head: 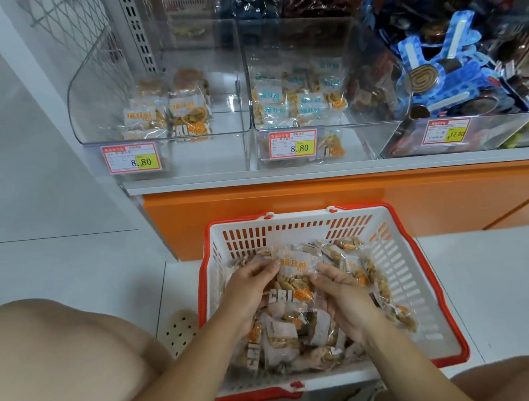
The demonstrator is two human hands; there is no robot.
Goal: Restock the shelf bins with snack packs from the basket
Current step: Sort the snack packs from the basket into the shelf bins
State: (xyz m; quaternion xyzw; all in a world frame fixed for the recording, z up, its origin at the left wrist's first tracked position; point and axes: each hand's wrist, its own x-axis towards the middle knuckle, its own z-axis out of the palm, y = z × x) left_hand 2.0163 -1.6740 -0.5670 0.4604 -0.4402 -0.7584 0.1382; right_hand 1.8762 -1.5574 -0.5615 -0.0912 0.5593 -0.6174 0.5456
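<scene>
Two hands, your left hand (pixel 247 289) and right hand (pixel 344 298), pinch one orange-label pack (pixel 293 264) over the basket (pixel 286 225) — pickup step; next, lift it into the matching left bin (pixel 109 76).

Seen from above, a person crouches on a pale tiled floor (pixel 56 187) facing a store shelf. A white basket (pixel 289 226) with a red rim sits on the floor between their bare knees, heaped with loose packs (pixel 292 335). The left hand (pixel 249 283) and the right hand (pixel 344 295) pinch one clear snack pack (pixel 296 273) (orange lettering, pale swirled biscuits inside) by its two sides, just above the heap. Above an orange base (pixel 319 200) stand three clear bins side by side. The left bin (pixel 86 102) holds a few orange-lettered packs (pixel 172 114), the middle bin (pixel 366 135) teal-lettered packs (pixel 294 100), and the right bin (pixel 493 133) blue packs (pixel 444 68). Each bin front bears a red-bordered price tag (pixel 131 159).
</scene>
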